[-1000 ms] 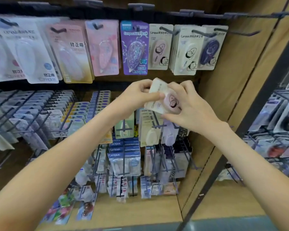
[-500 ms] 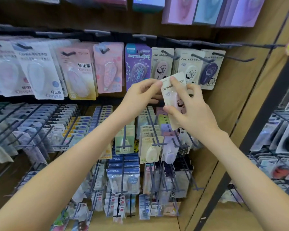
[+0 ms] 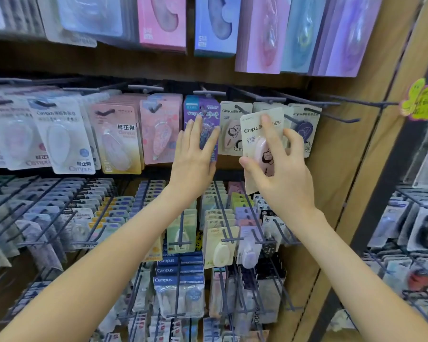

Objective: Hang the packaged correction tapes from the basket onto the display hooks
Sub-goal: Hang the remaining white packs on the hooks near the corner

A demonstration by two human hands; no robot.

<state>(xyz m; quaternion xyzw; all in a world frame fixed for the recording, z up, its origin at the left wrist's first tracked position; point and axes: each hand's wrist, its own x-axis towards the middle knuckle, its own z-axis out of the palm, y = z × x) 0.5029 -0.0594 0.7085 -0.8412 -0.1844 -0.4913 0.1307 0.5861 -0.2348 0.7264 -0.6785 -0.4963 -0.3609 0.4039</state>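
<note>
- Pack of correction tape (image 3: 258, 134): one, a cream card with a pink dispenser under a clear blister. The right hand (image 3: 286, 176) holds it in front of the middle row of the display, near that row's right end.
- Its long axis runs up and down, leaning slightly. The top edge points up toward the display hooks (image 3: 242, 109) and the printed face is toward the camera.
- The right hand grips it with the thumb at the lower left edge, the index finger laid up the face and the other fingers curled round the right edge.
- The left hand (image 3: 195, 156) is open, fingers straight, lying flat on a purple pack (image 3: 204, 112) that hangs just left of the held one.
- Right of the purple pack hang three cream-card stacks. The middle one is mostly hidden behind the held pack, and the right one (image 3: 305, 129) shows a dark blue dispenser.
- Left of the purple pack hang one pink stack (image 3: 161, 134) and one pink-and-yellow stack (image 3: 119, 141). Beyond them are white stacks (image 3: 59, 139), too blurred to count.
- One long wire arm (image 3: 361, 103) reaches toward a yellow-green tag (image 3: 421, 99), whose writing is unreadable.
- Whether the held pack's hang hole sits on a hook cannot be told.
- The top row of packs is cut off by the frame edge, and the crowded lower rows are blurred.
</note>
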